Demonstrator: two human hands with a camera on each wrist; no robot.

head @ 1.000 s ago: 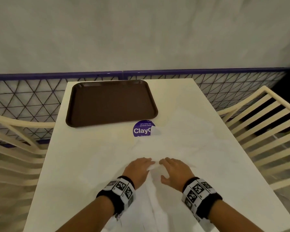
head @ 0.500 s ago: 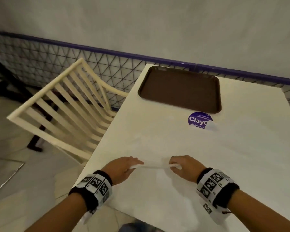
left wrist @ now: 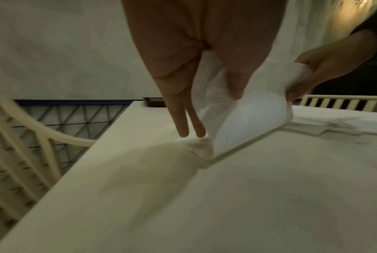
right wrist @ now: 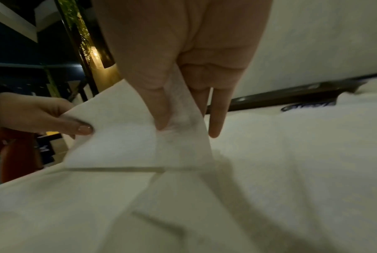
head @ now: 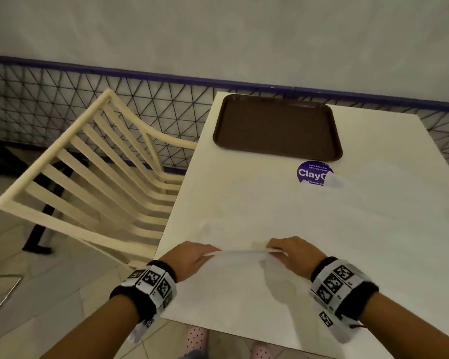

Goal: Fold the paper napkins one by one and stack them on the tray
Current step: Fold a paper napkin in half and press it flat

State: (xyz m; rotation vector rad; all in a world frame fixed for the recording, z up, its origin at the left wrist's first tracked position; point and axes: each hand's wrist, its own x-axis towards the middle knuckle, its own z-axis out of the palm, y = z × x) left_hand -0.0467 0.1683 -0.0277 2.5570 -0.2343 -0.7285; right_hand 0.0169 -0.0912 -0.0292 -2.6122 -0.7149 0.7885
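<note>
- Left hand (head: 189, 257): yours, lower centre of the head view, at the near edge of the table. Thumb and fingers pinch the left end of the napkin's raised edge; in the left wrist view two fingers (left wrist: 181, 119) point straight down, side by side, tips close to the table.
- Right hand (head: 294, 253): yours, just right of the left hand in the head view. Thumb and fingers clamp the right end of the same raised edge; in the right wrist view one finger (right wrist: 218, 116) hangs straight down, free of the paper.
- Napkin (head: 240, 275): white paper, lower centre of the head view. Its far edge is lifted off the table between your two hands; the rest slopes down to a straight line on the table.
- Tray (head: 278, 125): dark brown, upper centre-right of the head view, flat on the far end of the table, well apart from both hands.
- Table (head: 244, 198): white top, filling the right half of the head view.
- Sticker (head: 312, 173): round, purple, just below the tray's near right corner; a white sheet covers its right side.
- Chair (head: 94, 182): cream, slatted, at the left of the head view, beside the table.
- Wristbands (head: 151, 283): black with square printed markers, one on each wrist.
</note>
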